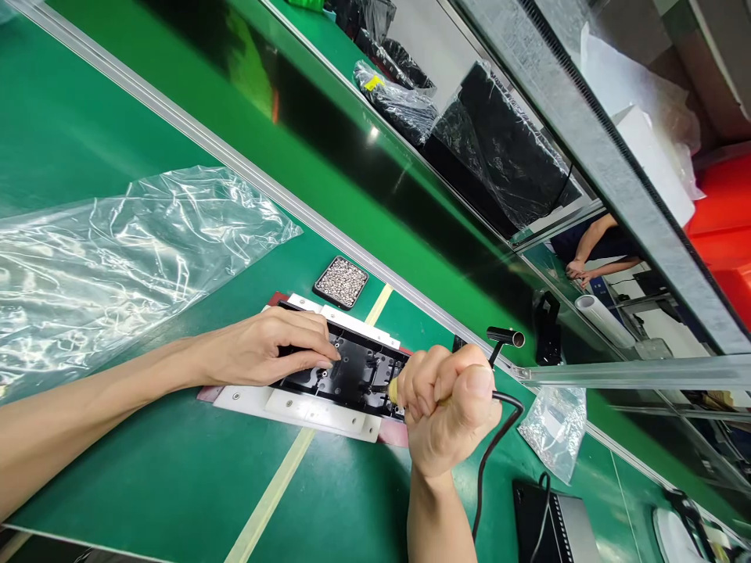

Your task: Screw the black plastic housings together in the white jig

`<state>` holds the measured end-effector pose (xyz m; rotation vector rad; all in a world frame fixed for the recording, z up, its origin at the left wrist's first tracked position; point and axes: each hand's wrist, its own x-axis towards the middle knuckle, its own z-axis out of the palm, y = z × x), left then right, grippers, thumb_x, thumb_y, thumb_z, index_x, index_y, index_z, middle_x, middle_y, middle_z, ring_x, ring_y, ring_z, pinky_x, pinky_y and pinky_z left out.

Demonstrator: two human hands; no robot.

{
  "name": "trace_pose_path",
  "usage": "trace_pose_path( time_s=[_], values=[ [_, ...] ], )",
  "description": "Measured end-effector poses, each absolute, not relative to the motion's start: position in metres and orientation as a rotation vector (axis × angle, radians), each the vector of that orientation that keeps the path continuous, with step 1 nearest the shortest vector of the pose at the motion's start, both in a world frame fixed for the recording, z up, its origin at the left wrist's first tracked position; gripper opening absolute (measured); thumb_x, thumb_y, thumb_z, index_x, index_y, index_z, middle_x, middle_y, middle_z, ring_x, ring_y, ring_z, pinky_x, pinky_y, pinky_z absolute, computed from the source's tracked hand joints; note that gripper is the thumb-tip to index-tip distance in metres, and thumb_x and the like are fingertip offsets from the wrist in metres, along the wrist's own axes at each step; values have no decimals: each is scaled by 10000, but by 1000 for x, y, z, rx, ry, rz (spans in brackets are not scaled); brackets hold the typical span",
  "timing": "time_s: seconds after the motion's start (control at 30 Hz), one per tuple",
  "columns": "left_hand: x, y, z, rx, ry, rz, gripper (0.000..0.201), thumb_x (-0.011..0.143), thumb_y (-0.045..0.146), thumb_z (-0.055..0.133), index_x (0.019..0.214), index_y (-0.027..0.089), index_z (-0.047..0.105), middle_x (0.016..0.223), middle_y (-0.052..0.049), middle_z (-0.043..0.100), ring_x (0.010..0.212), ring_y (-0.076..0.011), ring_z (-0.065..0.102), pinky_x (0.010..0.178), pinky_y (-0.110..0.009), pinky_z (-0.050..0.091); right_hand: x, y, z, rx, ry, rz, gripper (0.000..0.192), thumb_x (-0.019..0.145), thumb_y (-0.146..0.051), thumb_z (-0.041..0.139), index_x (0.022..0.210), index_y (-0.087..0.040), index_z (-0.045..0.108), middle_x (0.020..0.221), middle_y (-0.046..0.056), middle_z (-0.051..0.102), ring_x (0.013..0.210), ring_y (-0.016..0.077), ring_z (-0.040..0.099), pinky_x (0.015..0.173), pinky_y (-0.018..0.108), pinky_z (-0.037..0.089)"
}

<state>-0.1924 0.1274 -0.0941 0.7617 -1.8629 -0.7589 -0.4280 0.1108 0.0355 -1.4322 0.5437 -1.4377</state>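
A black plastic housing with moulded posts and ribs lies in a white fixture on the green bench. My left hand reaches over its left part, thumb and index fingertips close together at the surface; anything between them is too small to make out. My right hand is wrapped around a corded soldering iron, whose yellow collar shows below the fist. Its thin tip points down-left into the housing; the handle is hidden by my fingers. Behind the fixture sits a small black tray filled with small metal pieces.
A large clear plastic bag covers the left of the bench. A black cord runs down right of my right hand. Farther right lie a small clear bag and a black box. A metal rail crosses the right side. Another person's hands show beyond.
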Motion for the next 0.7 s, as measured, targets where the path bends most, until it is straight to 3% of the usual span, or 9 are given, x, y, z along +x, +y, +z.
trace_pose_path(
  time_s=[0.7],
  values=[
    [-195,124,-92,742,-1849,-743,204,1222,239,744,1248,243,946,1048,-77,892,942,-212,846,907,-289,680,-429,111,38,-1451,563,-1453,598,1217,-409,630,705,-228,382,513,-104,298,400,65,254,390,144,340]
  ],
)
